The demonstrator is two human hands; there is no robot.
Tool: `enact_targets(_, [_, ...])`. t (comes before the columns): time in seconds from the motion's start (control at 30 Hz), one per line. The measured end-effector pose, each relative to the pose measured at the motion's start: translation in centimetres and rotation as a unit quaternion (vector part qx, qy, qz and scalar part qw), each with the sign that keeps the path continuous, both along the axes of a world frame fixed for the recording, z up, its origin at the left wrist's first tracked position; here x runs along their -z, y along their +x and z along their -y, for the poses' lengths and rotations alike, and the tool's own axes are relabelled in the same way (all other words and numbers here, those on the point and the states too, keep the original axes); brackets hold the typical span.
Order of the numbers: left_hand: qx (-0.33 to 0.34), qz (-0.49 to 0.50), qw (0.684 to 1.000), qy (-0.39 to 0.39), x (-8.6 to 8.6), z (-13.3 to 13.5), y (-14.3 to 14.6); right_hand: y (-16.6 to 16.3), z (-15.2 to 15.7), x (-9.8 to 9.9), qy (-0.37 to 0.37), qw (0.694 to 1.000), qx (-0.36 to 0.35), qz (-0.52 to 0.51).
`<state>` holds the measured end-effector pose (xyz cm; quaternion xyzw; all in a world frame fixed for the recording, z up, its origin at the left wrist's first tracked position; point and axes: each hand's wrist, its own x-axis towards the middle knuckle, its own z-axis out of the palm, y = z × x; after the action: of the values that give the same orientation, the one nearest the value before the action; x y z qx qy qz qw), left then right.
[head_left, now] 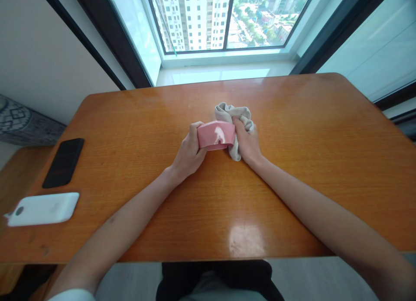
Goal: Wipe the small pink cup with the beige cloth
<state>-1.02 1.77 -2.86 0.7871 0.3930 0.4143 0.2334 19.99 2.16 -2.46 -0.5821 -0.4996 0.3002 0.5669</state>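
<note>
Clasping a pink bowl (216,135), left hand (188,153); right hand (247,141) grips a half-hidden cloth (232,114).

Single head cam, fwd/down over table (130,132) toward window (224,19), close range.

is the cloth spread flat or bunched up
Bunched up: the grey cloth is crumpled in the right hand, pressed against the pink bowl.

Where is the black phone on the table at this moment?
In the head view the black phone lies flat near the left edge of the wooden table, just beyond the white device and well left of the left hand.
</note>
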Motion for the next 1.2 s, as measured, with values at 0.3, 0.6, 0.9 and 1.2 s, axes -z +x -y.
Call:
enact_targets(0.3, [0.022,0.01,1.0,-0.018,-0.3,0.3,0.3,-0.4,3.4,-1.9,0.351,0.881,-0.116,0.296])
enact_targets(0.6, [0.01,-0.01,1.0,-0.005,0.0,0.0,0.2,-0.6,2.2,-1.5,0.241,0.95,-0.087,0.18])
enact_targets(0.9, [-0.017,-0.015,1.0,0.012,-0.2,0.1,0.2,-0.1,0.0,-0.5,-0.008,0.999,-0.022,-0.034])
enact_targets(1.2, [-0.042,-0.062,0.977,0.201,-1.5,1.1,0.4,-0.4,0.8,-1.0,0.018,0.999,-0.034,-0.008])
